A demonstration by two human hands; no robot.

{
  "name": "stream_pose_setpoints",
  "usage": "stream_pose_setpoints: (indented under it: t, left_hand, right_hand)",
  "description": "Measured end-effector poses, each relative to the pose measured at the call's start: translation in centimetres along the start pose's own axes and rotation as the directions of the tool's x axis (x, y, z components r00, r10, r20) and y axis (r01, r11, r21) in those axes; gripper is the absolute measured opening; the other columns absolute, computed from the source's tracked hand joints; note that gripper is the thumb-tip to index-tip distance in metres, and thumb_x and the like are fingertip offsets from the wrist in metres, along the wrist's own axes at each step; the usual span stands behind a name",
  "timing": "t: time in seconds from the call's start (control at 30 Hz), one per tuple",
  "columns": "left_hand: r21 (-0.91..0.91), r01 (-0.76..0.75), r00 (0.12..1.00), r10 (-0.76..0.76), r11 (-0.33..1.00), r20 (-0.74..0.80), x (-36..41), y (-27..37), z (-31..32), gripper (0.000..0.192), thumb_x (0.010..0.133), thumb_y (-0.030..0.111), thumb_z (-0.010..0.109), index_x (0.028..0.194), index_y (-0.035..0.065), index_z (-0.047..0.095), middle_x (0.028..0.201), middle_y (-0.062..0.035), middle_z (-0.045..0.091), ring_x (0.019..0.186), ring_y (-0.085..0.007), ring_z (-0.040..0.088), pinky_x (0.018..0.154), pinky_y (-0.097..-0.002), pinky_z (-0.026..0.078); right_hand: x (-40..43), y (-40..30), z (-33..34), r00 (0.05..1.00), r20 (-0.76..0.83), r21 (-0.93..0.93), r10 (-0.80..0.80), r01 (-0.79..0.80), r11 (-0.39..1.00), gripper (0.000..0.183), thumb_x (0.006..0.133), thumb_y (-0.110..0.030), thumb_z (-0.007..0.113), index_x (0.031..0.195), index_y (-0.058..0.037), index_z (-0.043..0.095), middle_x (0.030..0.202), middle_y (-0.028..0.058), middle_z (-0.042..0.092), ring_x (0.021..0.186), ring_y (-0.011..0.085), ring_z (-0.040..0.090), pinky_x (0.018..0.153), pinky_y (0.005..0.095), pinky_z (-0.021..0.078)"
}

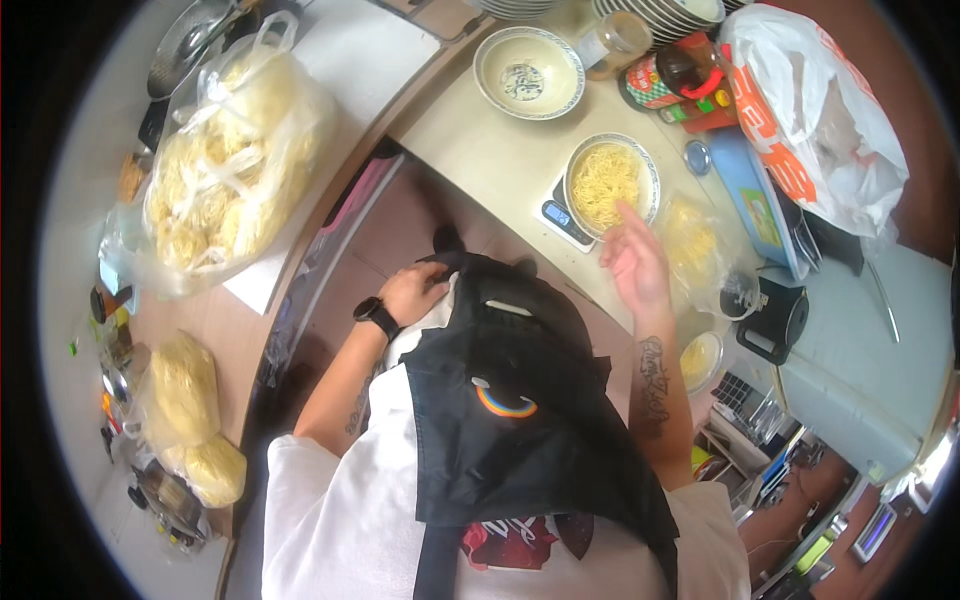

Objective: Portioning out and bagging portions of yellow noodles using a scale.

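Observation:
My right hand [634, 259] is at the near rim of a patterned bowl [651, 161] of thin yellow noodles [604, 184]. Its index finger points over the noodles, and nothing shows in its grasp. Beneath the bowl is a small white digital kitchen scale [541, 212] with a lit display. Beside this hand lies a clear plastic bag of noodles [690, 240]. My left hand [412, 292], with a black watch at the wrist, rests against my black apron [517, 435] at the waist. Whether its partly hidden fingers grip the cloth is unclear.
An empty bowl [529, 73], a lidded jar [619, 41], sauce bottles [660, 79] and stacked bowls [667, 19] stand farther back. A white carrier bag [825, 120] is at right, above a black kettle [772, 319]. Large noodle bags [232, 157] occupy the left counter. Another noodle bowl [701, 362] sits lower right.

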State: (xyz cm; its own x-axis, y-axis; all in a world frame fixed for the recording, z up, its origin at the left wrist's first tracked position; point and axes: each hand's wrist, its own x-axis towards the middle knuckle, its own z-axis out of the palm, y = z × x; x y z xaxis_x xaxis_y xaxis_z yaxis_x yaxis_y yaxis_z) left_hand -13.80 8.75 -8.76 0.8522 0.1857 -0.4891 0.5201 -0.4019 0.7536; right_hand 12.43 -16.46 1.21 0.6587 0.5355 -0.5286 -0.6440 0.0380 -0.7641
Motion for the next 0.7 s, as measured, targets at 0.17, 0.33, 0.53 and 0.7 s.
stream_pose_setpoints:
  t: [0.17,0.33,0.53,0.7]
  left_hand:
    - [-0.005,-0.074,0.997,0.074,0.997,-0.018,-0.1,-1.6,0.2,0.04,0.09,0.027,0.067,0.121,0.0012,0.067,0.114,-0.0212,0.07,0.104,-0.036,0.069,0.092,-0.043,0.053]
    - [-0.036,-0.019,1.0,0.019,0.999,-0.008,-0.4,-1.0,-0.9,0.039,0.09,0.023,0.067,0.123,0.0004,0.065,0.114,-0.0223,0.07,0.106,-0.0355,0.07,0.09,-0.0413,0.055]
    - [0.057,0.009,0.997,-0.013,0.998,0.071,-0.1,0.0,-0.5,0.039,0.09,0.021,0.066,0.123,0.0003,0.065,0.114,-0.0227,0.071,0.106,-0.0361,0.07,0.091,-0.0421,0.054]
    - [0.098,-0.126,0.983,0.111,0.987,0.146,2.2,3.2,1.1,0.034,0.09,0.01,0.066,0.123,0.0011,0.065,0.113,-0.0194,0.071,0.101,-0.031,0.071,0.085,-0.0382,0.056]
  right_hand:
    - [0.1,-3.1,-4.9,0.966,-0.218,-0.429,-0.138,0.032,0.903,0.031,0.1,-0.012,0.056,0.128,0.0006,0.06,0.082,0.0082,0.065,0.06,0.0121,0.058,0.053,0.0248,0.0457]
    - [-0.5,-3.4,-20.1,0.747,-0.414,-0.82,-0.52,-0.058,0.569,0.02,0.095,-0.012,0.06,0.111,-0.0036,0.067,0.078,0.0081,0.068,0.066,0.0154,0.063,0.06,0.0299,0.0502]
    - [-1.6,-3.5,-25.4,0.71,-0.296,-0.943,-0.639,-0.112,0.312,0.02,0.09,-0.014,0.065,0.107,-0.0052,0.07,0.084,0.0155,0.072,0.076,0.0277,0.07,0.072,0.0377,0.0542]
    - [1.7,-2.3,-15.7,0.848,-0.15,-0.988,-0.508,-0.112,0.104,0.031,0.09,-0.022,0.067,0.118,-0.0103,0.064,0.085,0.0187,0.072,0.081,0.0374,0.07,0.073,0.0468,0.0557]
